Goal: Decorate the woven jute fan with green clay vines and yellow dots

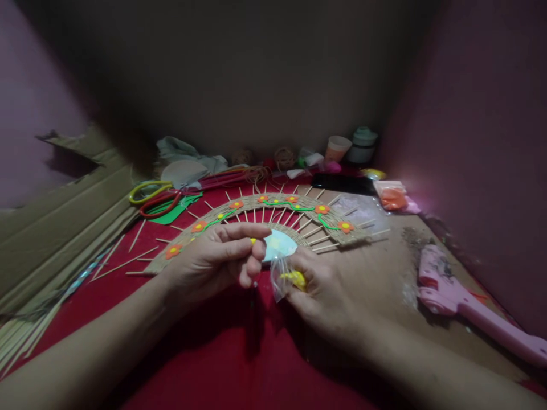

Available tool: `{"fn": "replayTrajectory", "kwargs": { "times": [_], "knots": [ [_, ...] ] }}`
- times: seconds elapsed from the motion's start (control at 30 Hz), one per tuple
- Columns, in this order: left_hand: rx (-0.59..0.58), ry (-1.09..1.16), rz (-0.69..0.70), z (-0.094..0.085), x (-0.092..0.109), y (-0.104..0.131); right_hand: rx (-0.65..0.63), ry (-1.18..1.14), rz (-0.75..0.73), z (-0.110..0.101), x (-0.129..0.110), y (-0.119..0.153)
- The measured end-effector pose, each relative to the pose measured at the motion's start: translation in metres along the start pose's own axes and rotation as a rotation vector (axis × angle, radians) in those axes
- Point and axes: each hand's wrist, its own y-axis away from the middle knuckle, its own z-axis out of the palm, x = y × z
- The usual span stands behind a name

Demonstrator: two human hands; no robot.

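My left hand (222, 253) pinches a small bit of yellow clay (253, 241) between thumb and fingers. Closed round a clear plastic bag (278, 279) is my right hand (320, 290); a lump of yellow clay (294, 279) shows inside it. Behind both hands lies a half-round fan (273, 203) of thin sticks woven with twine. Orange flowers with yellow centres and green wavy stems decorate its outer band. The light-blue middle (277, 245) of the fan is partly covered by my hands.
Scissors with yellow and red handles (160, 202) lie on green sheet (179, 209) at the left, near cardboard (68, 228) and loose sticks. A pink glue gun (444, 290) rests at the right. Along the back stand a cup (337, 149), a jar (363, 145) and a dark phone (342, 182).
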Motion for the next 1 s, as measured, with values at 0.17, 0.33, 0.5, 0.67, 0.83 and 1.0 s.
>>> {"fn": "replayTrajectory", "kwargs": {
  "times": [0.17,0.33,0.5,0.67,0.83,1.0],
  "knots": [
    [-0.067,-0.027,-0.016,-0.001,-0.001,0.001,-0.001,0.006,-0.013,0.001,0.002,0.000],
    [-0.234,0.027,-0.096,0.002,-0.007,0.007,-0.002,-0.022,0.004,0.003,0.003,0.002],
    [-0.318,0.009,-0.224,0.004,-0.009,0.012,-0.018,-0.035,0.017,0.002,0.001,0.001],
    [-0.411,-0.057,-0.410,0.010,-0.004,0.017,-0.026,-0.062,0.047,0.000,-0.002,0.001],
    [-0.390,-0.025,-0.555,0.008,-0.002,0.018,-0.012,-0.031,0.008,0.000,-0.004,0.000],
    [-0.290,-0.060,-0.305,0.001,-0.005,0.016,-0.008,-0.021,-0.009,0.001,-0.003,0.000]
  ]
}}
